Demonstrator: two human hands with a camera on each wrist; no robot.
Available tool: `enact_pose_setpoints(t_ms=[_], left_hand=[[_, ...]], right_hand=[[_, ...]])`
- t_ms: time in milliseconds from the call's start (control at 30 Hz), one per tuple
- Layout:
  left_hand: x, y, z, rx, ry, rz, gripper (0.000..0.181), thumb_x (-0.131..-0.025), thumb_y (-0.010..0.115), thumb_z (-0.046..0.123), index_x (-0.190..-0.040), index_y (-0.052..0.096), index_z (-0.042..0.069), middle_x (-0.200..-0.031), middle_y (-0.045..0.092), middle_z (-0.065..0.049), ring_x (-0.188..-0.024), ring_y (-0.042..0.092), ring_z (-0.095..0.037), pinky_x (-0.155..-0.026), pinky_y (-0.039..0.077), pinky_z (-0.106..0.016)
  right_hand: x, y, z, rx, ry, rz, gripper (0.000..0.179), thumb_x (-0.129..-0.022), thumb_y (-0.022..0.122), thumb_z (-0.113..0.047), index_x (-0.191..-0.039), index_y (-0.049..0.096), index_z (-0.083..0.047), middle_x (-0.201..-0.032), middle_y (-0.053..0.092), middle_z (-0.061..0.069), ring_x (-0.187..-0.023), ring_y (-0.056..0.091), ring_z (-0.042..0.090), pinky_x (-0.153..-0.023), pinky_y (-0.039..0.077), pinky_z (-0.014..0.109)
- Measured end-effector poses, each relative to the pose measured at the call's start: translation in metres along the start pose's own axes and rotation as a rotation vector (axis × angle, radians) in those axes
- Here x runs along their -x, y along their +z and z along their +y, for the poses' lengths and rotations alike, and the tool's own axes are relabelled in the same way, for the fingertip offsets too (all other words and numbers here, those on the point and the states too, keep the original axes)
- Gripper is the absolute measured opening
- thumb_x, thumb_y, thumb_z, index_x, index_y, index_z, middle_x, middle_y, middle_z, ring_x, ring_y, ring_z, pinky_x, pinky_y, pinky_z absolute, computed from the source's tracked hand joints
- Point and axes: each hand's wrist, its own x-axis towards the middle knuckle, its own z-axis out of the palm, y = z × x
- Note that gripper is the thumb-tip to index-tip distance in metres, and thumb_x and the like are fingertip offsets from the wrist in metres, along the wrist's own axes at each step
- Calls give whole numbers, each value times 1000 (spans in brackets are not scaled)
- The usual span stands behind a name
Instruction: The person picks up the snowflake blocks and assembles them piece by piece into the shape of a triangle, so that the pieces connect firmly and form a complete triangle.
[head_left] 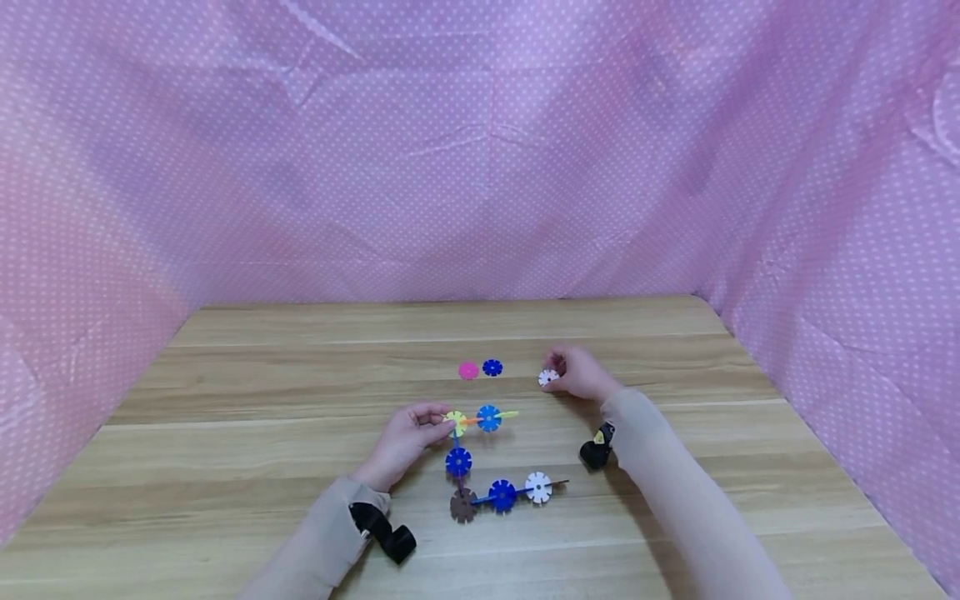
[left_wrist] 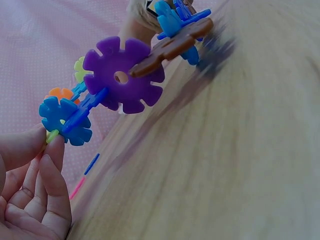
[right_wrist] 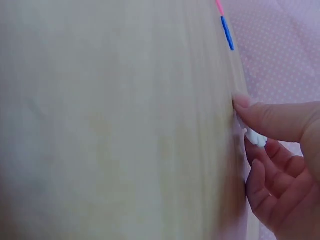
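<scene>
My left hand point(head_left: 405, 440) pinches a yellow-green notched disc point(head_left: 454, 423) between thumb and fingers. This disc is part of a bent chain of slotted, flower-shaped plastic discs. One arm of the chain runs right through an orange piece to a light blue disc point(head_left: 489, 418) and a yellow-green end piece. Its other side drops through a dark blue disc point(head_left: 458, 462) to a brown disc point(head_left: 462, 505), then right to a white disc point(head_left: 538, 487). A purple disc point(left_wrist: 120, 75) shows large in the left wrist view. Farther right, my right hand point(head_left: 583, 375) pinches a loose white disc point(head_left: 546, 378), partly hidden by the fingers.
A pink disc point(head_left: 468, 371) and a loose dark blue disc point(head_left: 492, 367) lie flat side by side beyond the chain. The wooden table point(head_left: 262, 400) ends at a pink dotted cloth point(head_left: 480, 167) at the back and sides. Black cameras sit on both wrists.
</scene>
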Motion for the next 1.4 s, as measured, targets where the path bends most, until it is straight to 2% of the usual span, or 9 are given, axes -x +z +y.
enact_pose_setpoints(t_ms=[167,367,533,700,900,1133,1400], left_hand=[[0,0,-1,-1,0,-1,26,-85,66,4,-109,63,-7,-80,63,2,-74,60,-10,-68,53,-21],[-2,-1,-2,4,8,1,26,-85,66,3,-109,62,-7,-79,63,3,-73,59,-10,-67,53,-21],[-3,0,-2,3,4,-6,27,-85,66,3,-109,62,-7,-80,63,2,-73,59,-10,-67,53,-21],[-3,0,-2,3,-3,-8,27,-85,66,3,-110,61,-7,-80,63,2,-74,59,-10,-67,53,-21],[-2,1,0,-5,-25,5,26,-86,66,3,-110,62,-6,-81,63,0,-74,59,-10,-68,53,-21],[-2,1,1,-7,-8,2,26,-85,66,3,-109,62,-6,-81,63,1,-74,59,-10,-68,53,-21],[-3,0,-1,-5,3,-2,26,-85,66,2,-109,62,-8,-80,63,2,-74,59,-10,-67,53,-20]], right_hand=[[8,3,2,-69,3,-17,19,-76,77,-5,-83,60,-4,-78,57,3,-74,49,14,-67,43,26],[21,6,-2,-132,66,-3,15,-80,75,-15,-80,63,-7,-73,56,-2,-68,47,13,-62,43,24],[33,11,-5,-304,75,-3,12,-83,71,-11,-86,67,1,-71,63,2,-62,56,10,-59,53,23],[44,14,-11,-411,102,-96,12,-87,62,-2,-96,66,4,-81,67,8,-71,62,12,-69,57,25],[53,17,-20,-514,101,-166,11,-90,59,-4,-96,62,4,-87,68,16,-75,64,17,-73,58,30],[59,21,-32,-514,83,-148,21,-91,59,-10,-108,58,3,-90,67,19,-76,65,20,-72,58,31],[63,26,-37,-570,130,-111,27,-91,58,-7,-115,55,5,-89,68,19,-74,65,18,-70,58,30]])
